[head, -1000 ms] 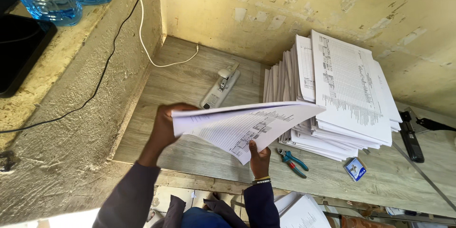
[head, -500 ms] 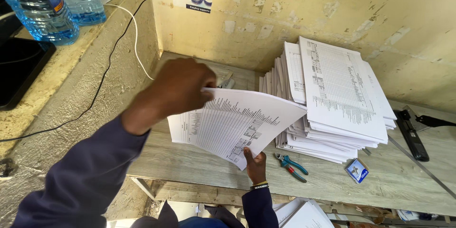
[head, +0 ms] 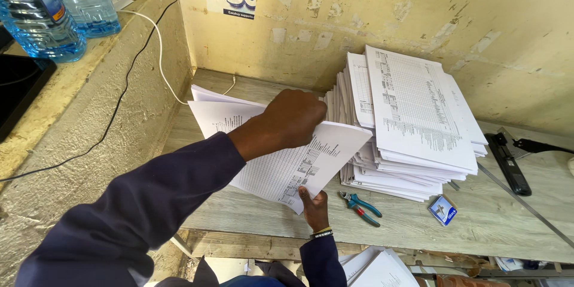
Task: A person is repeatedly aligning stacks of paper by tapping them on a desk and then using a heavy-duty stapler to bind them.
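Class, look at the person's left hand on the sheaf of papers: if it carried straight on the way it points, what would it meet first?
Probably the tall paper stack: the left hand points right across the sheaf towards it, though depth is unclear.

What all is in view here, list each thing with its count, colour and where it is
sheaf: one, white printed sheets, held above the bench
paper stack: one tall pile, white, bench by the wall
pliers: one, teal handles, bench in front of the stack
small box: one, blue, bench right of the pliers
black tool: one, bench far right
bottles: two, clear blue, ledge top left
cables: one white, one black, down the ledge
bench: one, grey wood
left hand: on top of the sheaf, dark sleeve
right hand: fingers under the sheaf's near edge, wristband
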